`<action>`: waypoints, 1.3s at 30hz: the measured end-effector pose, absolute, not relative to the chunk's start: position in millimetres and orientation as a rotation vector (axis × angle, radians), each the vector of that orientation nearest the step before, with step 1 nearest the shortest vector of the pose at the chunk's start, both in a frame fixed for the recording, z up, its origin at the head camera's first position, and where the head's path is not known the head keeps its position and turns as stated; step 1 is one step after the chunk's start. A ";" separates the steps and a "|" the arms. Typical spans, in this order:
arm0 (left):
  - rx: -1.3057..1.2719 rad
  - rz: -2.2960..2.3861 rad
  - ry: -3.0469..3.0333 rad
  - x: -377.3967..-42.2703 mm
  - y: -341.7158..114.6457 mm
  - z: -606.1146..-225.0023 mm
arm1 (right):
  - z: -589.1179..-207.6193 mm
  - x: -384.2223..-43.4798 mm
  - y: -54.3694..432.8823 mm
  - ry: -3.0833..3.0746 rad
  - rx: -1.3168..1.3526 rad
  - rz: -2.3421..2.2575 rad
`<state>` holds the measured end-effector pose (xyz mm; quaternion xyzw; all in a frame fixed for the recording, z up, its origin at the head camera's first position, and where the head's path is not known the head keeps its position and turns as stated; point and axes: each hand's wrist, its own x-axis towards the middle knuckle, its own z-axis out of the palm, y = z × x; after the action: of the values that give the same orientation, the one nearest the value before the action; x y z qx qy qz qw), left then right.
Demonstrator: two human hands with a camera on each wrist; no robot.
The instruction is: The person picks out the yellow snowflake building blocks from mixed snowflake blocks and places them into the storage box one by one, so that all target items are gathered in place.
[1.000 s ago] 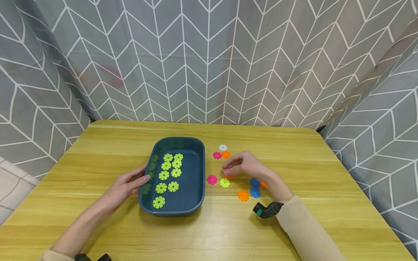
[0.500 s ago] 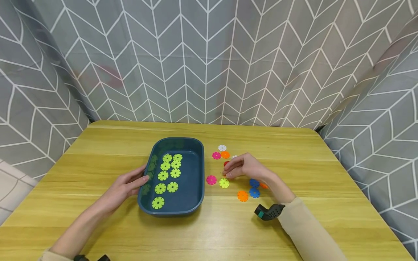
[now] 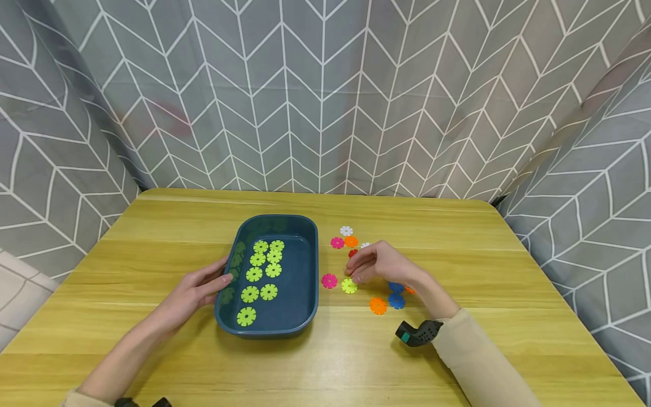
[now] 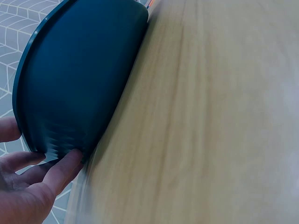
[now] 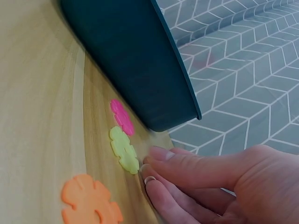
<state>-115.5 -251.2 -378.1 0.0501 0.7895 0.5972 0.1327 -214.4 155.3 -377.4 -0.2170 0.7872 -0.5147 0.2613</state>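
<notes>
My left hand point(image 3: 200, 288) holds the left side of a dark blue plastic tub point(image 3: 300, 319), thumb over the rim and fingers against the outer wall, as the left wrist view point(image 4: 35, 186) also shows. Several yellow-green notched flower discs point(image 3: 269, 291) lie flat inside the tub. My right hand point(image 3: 381, 264) is low over the table, right of the tub, fingers bent and thumb near the fingertips. Its fingertips are at the edge of a yellow-green disc point(image 5: 124, 150) lying on the table; I see nothing held between them. A pink disc point(image 5: 122, 116) lies beyond it.
Other discs lie around my right hand: white point(image 3: 346, 230), pink point(image 3: 337, 242), orange point(image 3: 351, 241), and a partly hidden red one point(image 3: 353, 254). Nearer me are an orange disc point(image 3: 378, 306) and blue discs point(image 3: 396, 301). A patterned grey curtain point(image 3: 320, 113) hangs behind the wooden table point(image 3: 325, 367).
My right hand shifted slightly, and its fingertips came down to the yellow-green disc on the table. An orange disc seen under that hand earlier is now hidden. The left hand and tub stayed put.
</notes>
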 end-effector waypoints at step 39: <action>0.155 1.722 2.293 -115.2 -251.5 -377.7 | -389.1 -212.0 145.0 2.353 -0.877 -1.241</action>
<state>-115.2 -251.5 -377.7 0.0535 0.7913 0.5941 0.1344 -212.0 145.0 -389.1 -0.3085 0.8279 -0.4367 0.1697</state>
